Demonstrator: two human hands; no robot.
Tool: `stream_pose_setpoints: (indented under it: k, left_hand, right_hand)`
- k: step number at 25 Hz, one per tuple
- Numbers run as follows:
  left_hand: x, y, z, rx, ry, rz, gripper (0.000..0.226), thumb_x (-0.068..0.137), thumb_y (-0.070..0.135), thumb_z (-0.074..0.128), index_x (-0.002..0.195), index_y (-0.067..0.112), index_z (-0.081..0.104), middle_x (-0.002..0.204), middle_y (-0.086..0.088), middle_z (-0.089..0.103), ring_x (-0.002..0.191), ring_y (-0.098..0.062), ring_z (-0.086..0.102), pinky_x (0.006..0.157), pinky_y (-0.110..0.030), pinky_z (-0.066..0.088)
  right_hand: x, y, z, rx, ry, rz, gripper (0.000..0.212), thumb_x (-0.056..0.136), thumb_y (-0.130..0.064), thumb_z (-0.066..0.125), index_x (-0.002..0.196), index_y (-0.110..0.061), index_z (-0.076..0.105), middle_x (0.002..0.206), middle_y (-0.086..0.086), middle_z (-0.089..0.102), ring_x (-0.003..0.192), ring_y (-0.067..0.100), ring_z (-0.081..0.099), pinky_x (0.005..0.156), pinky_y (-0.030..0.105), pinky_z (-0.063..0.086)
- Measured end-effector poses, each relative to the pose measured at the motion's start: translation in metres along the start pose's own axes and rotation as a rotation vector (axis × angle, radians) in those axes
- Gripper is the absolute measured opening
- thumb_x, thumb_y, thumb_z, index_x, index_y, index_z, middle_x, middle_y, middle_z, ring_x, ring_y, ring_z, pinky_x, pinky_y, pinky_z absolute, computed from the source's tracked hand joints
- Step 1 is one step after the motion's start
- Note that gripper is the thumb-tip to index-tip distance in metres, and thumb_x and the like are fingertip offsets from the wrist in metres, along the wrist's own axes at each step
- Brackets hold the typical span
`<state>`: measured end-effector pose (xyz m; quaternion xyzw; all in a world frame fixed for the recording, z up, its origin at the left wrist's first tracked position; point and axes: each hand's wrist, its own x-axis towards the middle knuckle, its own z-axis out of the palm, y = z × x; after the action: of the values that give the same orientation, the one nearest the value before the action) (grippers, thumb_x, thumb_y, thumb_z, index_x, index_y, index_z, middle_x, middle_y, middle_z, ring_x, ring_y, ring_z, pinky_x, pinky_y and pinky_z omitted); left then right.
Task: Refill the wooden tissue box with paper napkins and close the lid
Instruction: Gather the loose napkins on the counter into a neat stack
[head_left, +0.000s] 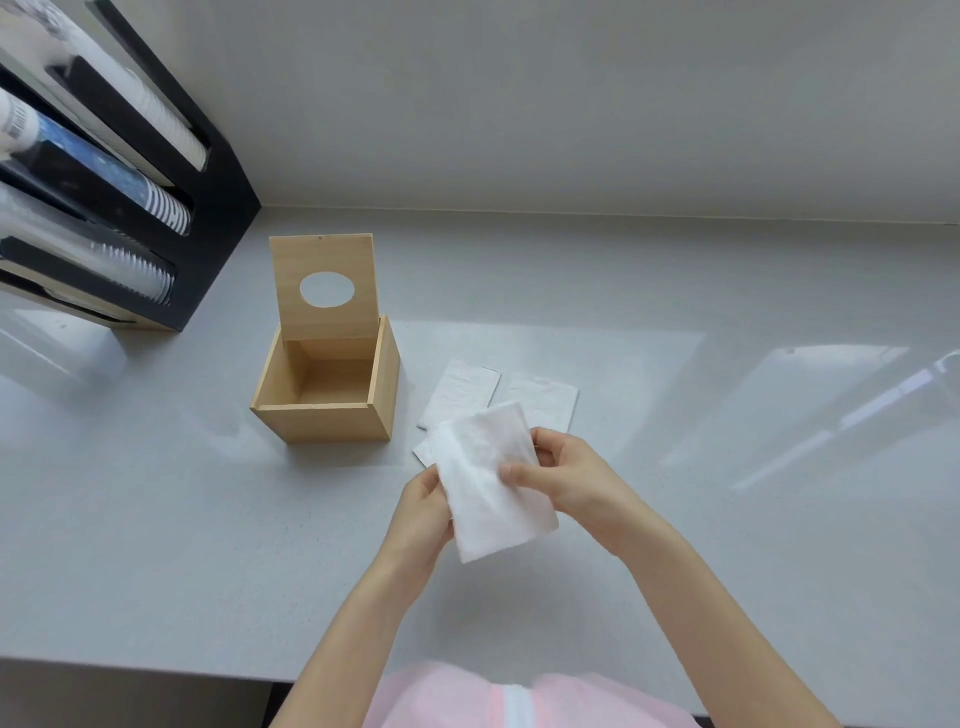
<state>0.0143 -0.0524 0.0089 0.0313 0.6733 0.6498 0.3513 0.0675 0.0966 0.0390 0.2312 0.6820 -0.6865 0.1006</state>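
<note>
A soft white folded paper napkin (493, 480) is held up above the pale grey worktop (156, 545), tilted, between both hands. The left hand (423, 512) grips its left edge, fingers curled behind the paper and mostly hidden, so how tightly they close I cannot tell beyond the thumb side pressing the edge. The right hand (563, 480) pinches the napkin from the right, its thumb (519, 474) lying flat across the front face and the other fingers wrapped round the back.

Just beyond the fingertips, flat on the worktop, lie more white folded napkins: one (460, 393) further from the hands and to the left, one (545, 402) beside it to the right, and the corner of a third (423, 451) peeping out under the held napkin, near the left hand's fingers.

Further out, ahead and left of the left hand, stands the square light wooden tissue box (324, 421), open and empty inside. Its hinged wooden lid with an oval hole (324, 286) stands upright at the far side.

Well beyond to the left a black cup dispenser rack (208, 208) holds stacked cups. A plain pale wall (571, 104) rises behind the worktop. A pink garment (441, 696) shows at the near edge.
</note>
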Motion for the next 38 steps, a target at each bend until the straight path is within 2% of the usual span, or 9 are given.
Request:
stream_pose_setpoints:
  k: [4, 10, 16, 21, 23, 26, 29, 33, 38]
  left_hand:
    - [-0.001, -0.003, -0.001, -0.027, 0.011, -0.037, 0.033, 0.095, 0.016, 0.035, 0.094, 0.009, 0.068, 0.078, 0.001, 0.07, 0.073, -0.011, 0.065, 0.061, -0.022, 0.052]
    - [0.0, -0.003, 0.0, -0.141, 0.008, -0.072, 0.039, 0.097, 0.035, 0.031, 0.095, 0.022, 0.068, 0.086, 0.002, 0.076, 0.083, -0.011, 0.071, 0.062, -0.022, 0.056]
    - [0.0, -0.006, -0.001, -0.079, -0.006, -0.044, 0.025, 0.093, 0.026, 0.045, 0.098, 0.017, 0.068, 0.09, 0.001, 0.075, 0.086, -0.015, 0.07, 0.07, -0.026, 0.057]
    - [0.001, -0.009, -0.002, -0.035, 0.063, -0.037, 0.021, 0.093, 0.019, 0.046, 0.097, 0.017, 0.066, 0.092, -0.001, 0.073, 0.083, -0.014, 0.07, 0.07, -0.026, 0.056]
    - [0.002, -0.009, -0.005, -0.046, 0.11, -0.044, 0.02, 0.094, 0.018, 0.045, 0.096, 0.017, 0.065, 0.093, 0.0, 0.071, 0.083, -0.013, 0.068, 0.07, -0.026, 0.055]
    - [0.002, -0.007, -0.008, -0.05, 0.139, -0.056, 0.021, 0.094, 0.018, 0.044, 0.098, 0.017, 0.064, 0.094, 0.003, 0.071, 0.085, -0.011, 0.067, 0.068, -0.022, 0.055]
    - [0.002, -0.006, -0.008, -0.05, 0.147, -0.068, 0.021, 0.094, 0.019, 0.044, 0.097, 0.018, 0.065, 0.094, 0.004, 0.071, 0.087, -0.01, 0.067, 0.071, -0.023, 0.054]
    - [0.002, -0.005, -0.008, -0.049, 0.149, -0.082, 0.022, 0.095, 0.018, 0.043, 0.101, 0.016, 0.064, 0.1, -0.001, 0.07, 0.092, -0.014, 0.066, 0.072, -0.024, 0.053]
    - [0.004, -0.003, -0.009, -0.043, 0.172, -0.094, 0.025, 0.095, 0.018, 0.042, 0.109, 0.01, 0.062, 0.106, -0.008, 0.068, 0.097, -0.022, 0.064, 0.078, -0.029, 0.051]
  right_hand:
    - [0.003, 0.015, 0.011, 0.006, 0.125, 0.016, 0.009, 0.083, -0.011, 0.061, 0.087, -0.019, 0.061, 0.087, -0.004, 0.066, 0.077, 0.01, 0.064, 0.063, 0.017, 0.05]
    - [0.005, 0.018, 0.009, -0.001, 0.211, 0.016, 0.01, 0.082, -0.012, 0.06, 0.086, -0.021, 0.06, 0.092, -0.001, 0.065, 0.085, 0.016, 0.062, 0.069, 0.023, 0.049]
    - [0.007, 0.022, 0.013, -0.003, 0.215, 0.021, 0.012, 0.083, -0.013, 0.06, 0.094, -0.017, 0.061, 0.102, 0.004, 0.067, 0.095, 0.022, 0.064, 0.078, 0.03, 0.052]
    - [0.016, 0.023, 0.007, -0.064, 0.184, 0.056, 0.01, 0.088, -0.025, 0.056, 0.088, -0.016, 0.061, 0.09, 0.001, 0.066, 0.081, 0.015, 0.063, 0.069, 0.024, 0.05]
    - [0.029, 0.022, -0.004, -0.138, 0.283, 0.052, 0.012, 0.089, -0.025, 0.056, 0.093, -0.014, 0.06, 0.092, 0.005, 0.066, 0.078, 0.015, 0.063, 0.064, 0.022, 0.048]
    - [0.052, 0.021, -0.021, -0.397, 0.497, 0.099, 0.036, 0.088, -0.027, 0.057, 0.115, -0.005, 0.049, 0.111, 0.012, 0.059, 0.106, 0.025, 0.056, 0.084, 0.032, 0.043]
    - [0.066, 0.027, -0.019, -0.621, 0.53, 0.176, 0.054, 0.087, -0.03, 0.058, 0.122, 0.006, 0.037, 0.128, 0.021, 0.041, 0.118, 0.035, 0.043, 0.089, 0.037, 0.04]
    - [0.076, 0.029, -0.008, -0.781, 0.576, 0.203, 0.053, 0.088, -0.025, 0.057, 0.121, 0.01, 0.034, 0.128, 0.025, 0.038, 0.116, 0.037, 0.04, 0.092, 0.036, 0.04]
    - [0.081, 0.028, -0.016, -0.693, 0.554, 0.242, 0.047, 0.088, -0.022, 0.056, 0.121, 0.008, 0.04, 0.13, 0.026, 0.037, 0.118, 0.039, 0.04, 0.097, 0.037, 0.037]
